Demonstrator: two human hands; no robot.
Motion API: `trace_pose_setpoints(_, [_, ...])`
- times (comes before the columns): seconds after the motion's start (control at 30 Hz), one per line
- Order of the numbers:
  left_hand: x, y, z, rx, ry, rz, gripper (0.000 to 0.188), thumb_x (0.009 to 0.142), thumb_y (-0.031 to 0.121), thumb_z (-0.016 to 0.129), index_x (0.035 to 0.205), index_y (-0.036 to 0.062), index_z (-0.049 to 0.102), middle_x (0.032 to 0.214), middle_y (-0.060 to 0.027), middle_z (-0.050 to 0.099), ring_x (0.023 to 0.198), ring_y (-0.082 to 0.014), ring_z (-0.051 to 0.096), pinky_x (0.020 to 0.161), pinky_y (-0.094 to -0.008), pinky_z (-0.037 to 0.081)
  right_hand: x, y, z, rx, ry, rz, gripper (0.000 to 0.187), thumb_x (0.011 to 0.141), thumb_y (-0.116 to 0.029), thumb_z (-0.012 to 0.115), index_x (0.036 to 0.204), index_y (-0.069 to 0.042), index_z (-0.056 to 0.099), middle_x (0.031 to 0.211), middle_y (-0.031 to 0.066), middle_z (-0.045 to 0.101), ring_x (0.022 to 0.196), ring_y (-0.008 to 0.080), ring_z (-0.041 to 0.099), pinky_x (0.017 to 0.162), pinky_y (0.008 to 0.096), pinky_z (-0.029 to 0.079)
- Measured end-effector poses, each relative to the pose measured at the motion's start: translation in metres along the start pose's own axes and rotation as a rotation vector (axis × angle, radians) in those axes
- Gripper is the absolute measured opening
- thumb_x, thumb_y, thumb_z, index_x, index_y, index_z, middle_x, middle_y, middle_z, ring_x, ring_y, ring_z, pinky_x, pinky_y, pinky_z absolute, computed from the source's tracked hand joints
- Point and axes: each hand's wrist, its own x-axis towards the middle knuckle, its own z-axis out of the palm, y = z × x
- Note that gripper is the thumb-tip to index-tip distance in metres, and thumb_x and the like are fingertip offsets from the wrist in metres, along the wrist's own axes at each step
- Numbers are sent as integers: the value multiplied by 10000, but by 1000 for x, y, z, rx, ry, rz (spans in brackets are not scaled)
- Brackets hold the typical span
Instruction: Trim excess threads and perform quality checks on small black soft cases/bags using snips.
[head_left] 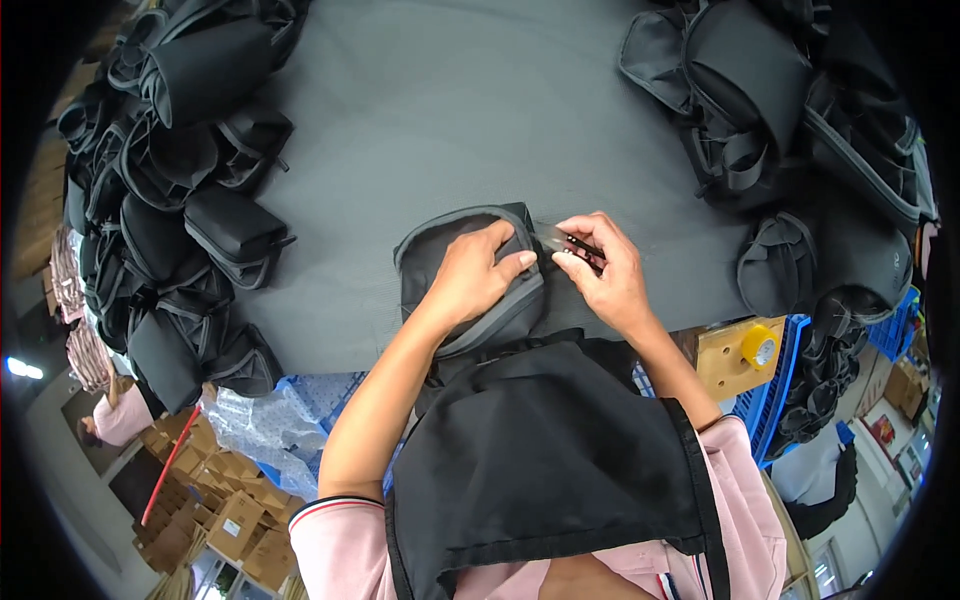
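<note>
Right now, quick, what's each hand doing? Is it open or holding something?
Left hand: touching the black bag, thumb by its rim; can't tell if its grip is closed.
Right hand: closed, holding a small black-handled tool.

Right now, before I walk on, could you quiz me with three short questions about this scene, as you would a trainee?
1. Which hand holds the slim, black-handled metal tool?
2. True or false: the round yellow tape roll appears to the right of both hands.
3. The left hand touches: A) a long red stick, B) the open black fabric pouch, C) a brown cardboard box?

Key: 1. The right hand. 2. True. 3. B.
</note>
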Motion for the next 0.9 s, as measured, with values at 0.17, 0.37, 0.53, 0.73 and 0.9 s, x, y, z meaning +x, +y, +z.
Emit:
trace_pose_setpoints(0.17, [-15, -2, -11, -305, -68, 8, 294, 818, 226, 650, 918, -32, 552, 799, -85, 591, 761, -131, 517, 713, -314, 431, 11, -8, -5, 19, -202, -80, 206, 733, -50, 667, 927, -33, 601, 809, 39, 560, 656, 143, 548, 594, 253, 445])
trace_pose_setpoints(0.37, [-24, 7, -12, -481, -154, -96, 280, 827, 206, 646, 971, -19, 562, 857, -43, 596, 810, -107, 513, 758, -280, 432, 21, -20, -9, -204, -233, -301, 209, 704, -66, 685, 904, -47, 625, 782, 52, 580, 640, 177, 561, 581, 288, 451])
trace_pose_setpoints(0.53, [-26, 4, -10, -472, -136, -91, 276, 822, 207, 661, 968, -13, 578, 859, -38, 603, 819, -99, 519, 763, -273, 432, 19, -20, -14, -313, -164, -482, 207, 695, -22, 674, 897, -36, 636, 775, 75, 604, 638, 178, 560, 584, 284, 445])
trace_pose_setpoints(0.73, [-33, 8, -8, -531, -86, -40, 284, 853, 242, 633, 974, -10, 589, 865, -30, 603, 814, -82, 507, 745, -256, 432, 2, -23, -5, -60, -96, -258, 186, 718, 48, 641, 897, 0, 638, 792, 82, 610, 657, 141, 552, 589, 245, 437])
trace_pose_setpoints(0.9, [-37, -5, -2, -559, 20, -38, 275, 873, 256, 615, 890, -5, 533, 809, -14, 572, 804, -75, 494, 728, -242, 431, -13, -31, -14, -76, -82, -217, 183, 714, 0, 657, 895, -10, 632, 760, 86, 594, 616, 169, 561, 582, 284, 458])
